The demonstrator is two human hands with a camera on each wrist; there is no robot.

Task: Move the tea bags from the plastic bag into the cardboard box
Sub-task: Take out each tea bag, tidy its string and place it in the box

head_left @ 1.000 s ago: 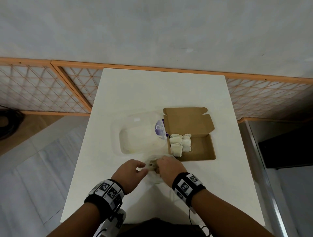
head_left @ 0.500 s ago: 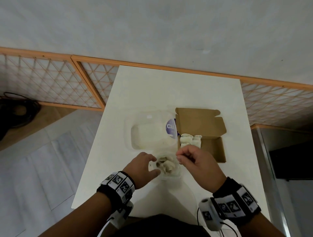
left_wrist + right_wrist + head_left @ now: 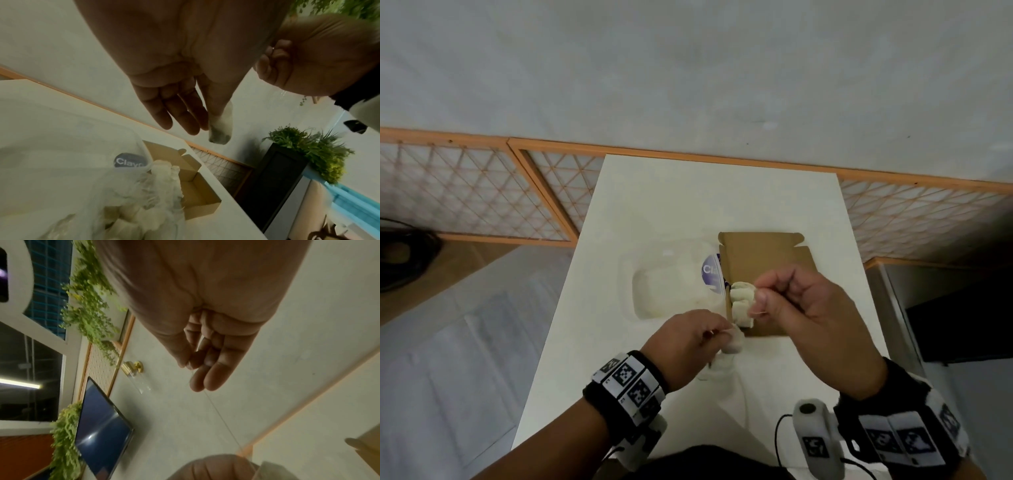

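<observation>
My left hand (image 3: 717,334) pinches a pale tea bag (image 3: 733,341) just above the crumpled plastic bag (image 3: 717,369); in the left wrist view the tea bag (image 3: 221,128) hangs from thumb and fingers. My right hand (image 3: 758,301) is raised over the open cardboard box (image 3: 767,253) and pinches the thin string (image 3: 222,418) that runs down to the left hand. Several tea bags (image 3: 742,301) lie at the box's left end. More tea bags (image 3: 131,214) show inside the plastic bag (image 3: 156,191).
A clear plastic container (image 3: 671,284) with a purple label stands left of the box on the white table (image 3: 688,192). The table's right edge drops beside a dark cabinet (image 3: 962,325). A wall with an orange lattice panel (image 3: 465,192) lies beyond.
Both hands have risen from the plastic bag. The left now holds a tea bag clear of it, and the right has moved up and right over the box, drawing the string taut.
</observation>
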